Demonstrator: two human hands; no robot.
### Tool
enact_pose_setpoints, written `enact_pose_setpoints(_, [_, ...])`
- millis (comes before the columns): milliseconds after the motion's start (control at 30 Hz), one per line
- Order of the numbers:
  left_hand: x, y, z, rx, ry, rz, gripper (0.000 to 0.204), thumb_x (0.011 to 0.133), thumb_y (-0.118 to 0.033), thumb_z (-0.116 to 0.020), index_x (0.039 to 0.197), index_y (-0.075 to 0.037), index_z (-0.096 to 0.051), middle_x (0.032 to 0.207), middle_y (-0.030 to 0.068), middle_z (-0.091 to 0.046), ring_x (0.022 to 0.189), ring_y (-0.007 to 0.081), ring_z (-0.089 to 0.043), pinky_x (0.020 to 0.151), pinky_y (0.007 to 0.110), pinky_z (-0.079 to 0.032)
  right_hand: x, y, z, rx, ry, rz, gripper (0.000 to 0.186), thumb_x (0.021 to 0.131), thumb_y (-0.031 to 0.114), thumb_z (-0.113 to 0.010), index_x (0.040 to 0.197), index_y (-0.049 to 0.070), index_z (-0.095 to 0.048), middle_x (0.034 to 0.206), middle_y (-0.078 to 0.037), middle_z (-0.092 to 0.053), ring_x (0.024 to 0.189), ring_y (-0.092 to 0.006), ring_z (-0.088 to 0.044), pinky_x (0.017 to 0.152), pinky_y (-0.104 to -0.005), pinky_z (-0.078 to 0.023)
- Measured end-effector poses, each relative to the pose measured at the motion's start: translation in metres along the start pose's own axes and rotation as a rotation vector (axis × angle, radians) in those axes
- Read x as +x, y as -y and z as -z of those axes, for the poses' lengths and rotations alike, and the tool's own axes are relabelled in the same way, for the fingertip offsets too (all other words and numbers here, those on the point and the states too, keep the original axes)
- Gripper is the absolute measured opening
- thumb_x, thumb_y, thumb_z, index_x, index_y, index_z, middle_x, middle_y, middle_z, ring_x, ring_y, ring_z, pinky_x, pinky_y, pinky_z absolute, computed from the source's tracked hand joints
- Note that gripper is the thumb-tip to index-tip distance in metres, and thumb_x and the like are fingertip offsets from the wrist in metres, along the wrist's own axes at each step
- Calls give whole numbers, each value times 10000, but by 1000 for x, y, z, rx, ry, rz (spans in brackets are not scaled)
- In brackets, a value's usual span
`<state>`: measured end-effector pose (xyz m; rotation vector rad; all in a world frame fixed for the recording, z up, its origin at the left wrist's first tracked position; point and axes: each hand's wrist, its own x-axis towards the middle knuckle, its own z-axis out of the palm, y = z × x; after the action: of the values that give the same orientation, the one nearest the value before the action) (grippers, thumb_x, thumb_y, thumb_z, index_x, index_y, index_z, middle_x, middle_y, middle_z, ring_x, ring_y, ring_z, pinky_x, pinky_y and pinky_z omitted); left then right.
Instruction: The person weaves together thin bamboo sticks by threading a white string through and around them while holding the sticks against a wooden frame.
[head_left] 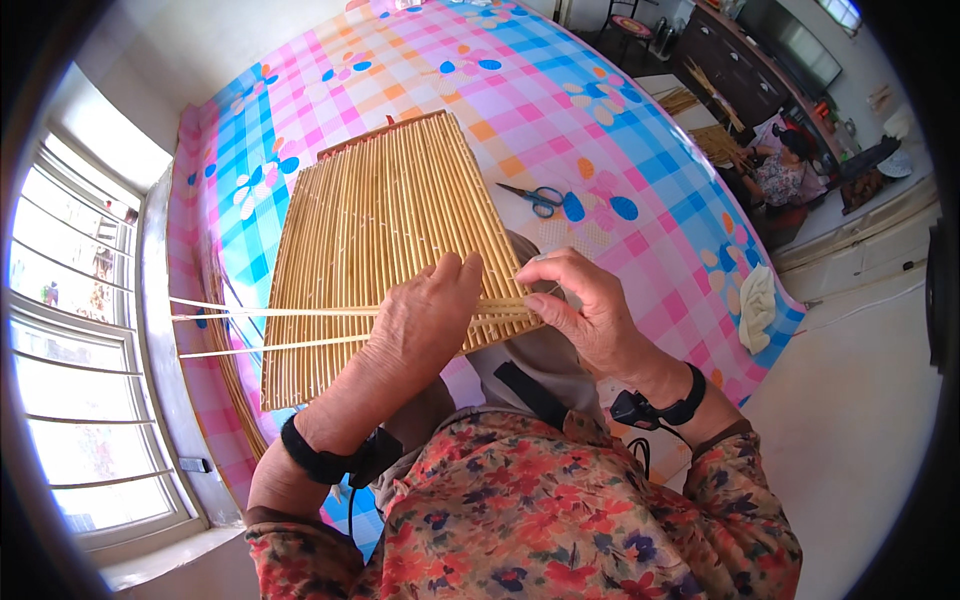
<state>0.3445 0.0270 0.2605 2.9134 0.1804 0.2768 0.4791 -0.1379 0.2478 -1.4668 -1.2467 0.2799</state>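
left hand: the left hand (425, 315) lies palm down at the middle of the frame, fingers curled over the lower right edge of the woven mat (385, 240), pressing on it and on the loose strips that cross there.
right hand: the right hand (585, 310), just right of centre, pinches the right ends of the loose strips (290, 312) between thumb and fingers, touching the mat's right edge.
woven mat: a fan-shaped panel of pale bamboo slats, broad end toward the lower left, narrow end toward the upper middle; it lies flat on the tabletop, above and left of both hands and partly under them.
loose strips: a few thin pale strips run roughly level from the hands across the mat and stick out past its left edge toward the window.
wrists: a black band sits on each wrist, with a small black device at the right one.
scissors: scissors (535, 195) with blue handles lie just beside the mat's right edge, above the right hand, apart from it.
tabletop: the tabletop (560, 90) wears a pink and blue checked cloth with flower prints.
cloth: a pale crumpled rag (757, 305) lies at the right edge of the tabletop.
other person: at the upper right, well apart, another person (785, 170) sits low by a dark cabinet.
window: a white-framed window (70, 340) fills the left of the frame.
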Motion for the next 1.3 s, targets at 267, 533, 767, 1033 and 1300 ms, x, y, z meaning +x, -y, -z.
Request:
enact_pose_setpoints(267, [5,-6,5,17,-53,6,198,820,-33,-554,999,-12,-474,896,138,-519,869,305,-620,719,411,-523,15,6,-9,54,171,-198,150,878,70,-677,1005,0,-637,786,-78,-647,752,-139,-624,679,-266,-489])
enact_pose_setpoints(533, [-14,12,12,-131,7,-141,384,810,-101,-679,1182,-67,-593,880,92,-538,812,274,-610,695,390,-512,18,-17,-6,113,213,-288,91,888,79,-656,934,1,-651,767,-74,-648,720,-124,-607,644,-276,-473])
enact_pose_setpoints(767, [-33,17,-2,-158,-75,-99,389,777,-52,-673,1162,-73,-624,888,84,-563,840,265,-601,720,379,-511,13,-20,-16,-202,180,-67,77,806,115,-704,843,69,-654,760,-77,-606,774,-288,-556,706,-397,-459])
enact_pose_setpoints(1033, [-41,14,-6,-149,-102,-94,427,717,-27,-656,1138,-95,-657,895,76,-571,847,265,-594,732,372,-520,6,-21,-16,-319,178,44,74,793,107,-707,853,94,-666,805,-51,-582,805,-272,-528,725,-375,-457])
enact_pose_setpoints(1300, [-44,1,-12,-151,-128,-21,417,714,-2,-639,1124,-76,-660,911,93,-570,860,277,-580,746,385,-517,3,-20,-10,-211,156,3,94,843,48,-658,935,67,-659,834,-57,-581,820,-254,-541,734,-356,-462])
